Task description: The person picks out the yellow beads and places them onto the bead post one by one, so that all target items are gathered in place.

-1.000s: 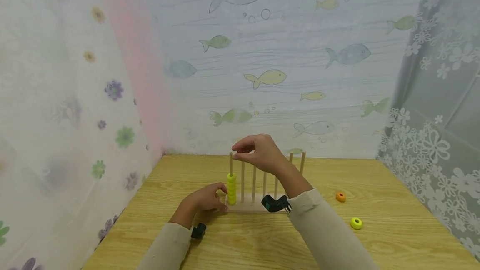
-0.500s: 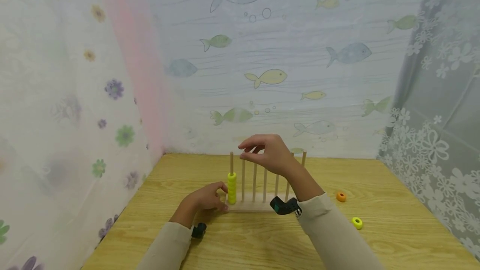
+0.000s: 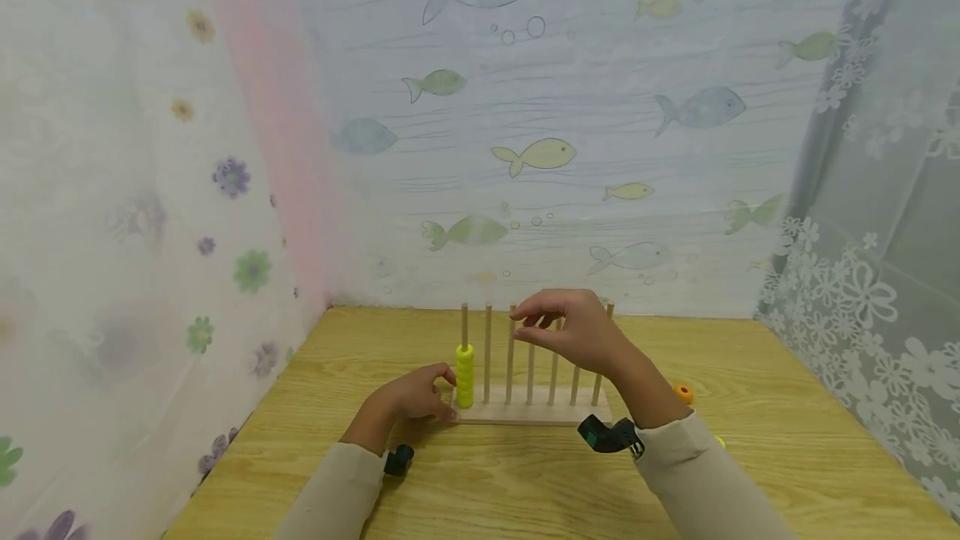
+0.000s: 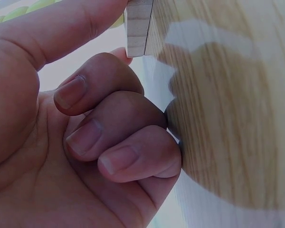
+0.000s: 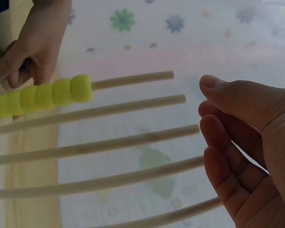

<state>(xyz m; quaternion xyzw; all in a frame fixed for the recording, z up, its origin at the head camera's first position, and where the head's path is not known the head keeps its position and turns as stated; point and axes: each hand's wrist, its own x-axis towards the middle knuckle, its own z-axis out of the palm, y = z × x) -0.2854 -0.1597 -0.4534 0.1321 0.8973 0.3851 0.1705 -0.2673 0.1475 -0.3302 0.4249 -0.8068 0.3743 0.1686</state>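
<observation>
A wooden peg abacus (image 3: 532, 413) with several upright rods stands on the table. Several yellow beads (image 3: 465, 377) are stacked on its leftmost rod, the top of which stays bare. At the left end of the base, my left hand (image 3: 411, 397) pinches the wood between thumb and index finger. The left wrist view has the base's end (image 4: 138, 28) by the thumb, the other fingers curled against the table. My right hand (image 3: 573, 327) hovers at the height of the rod tops, holding nothing, thumb and fingers apart. In the right wrist view its fingertips (image 5: 210, 81) are just beyond the rod ends.
To the right of the abacus an orange bead (image 3: 683, 392) lies on the wooden table (image 3: 480, 482). Nearer the front, a yellow bead (image 3: 720, 442) is mostly hidden by the right sleeve. Curtains printed with fish and flowers hang behind and at both sides.
My right hand has moved right and slightly down, away from the bead-stacked leftmost rod, and its sleeve now covers most of the loose yellow bead. The left hand has stayed put.
</observation>
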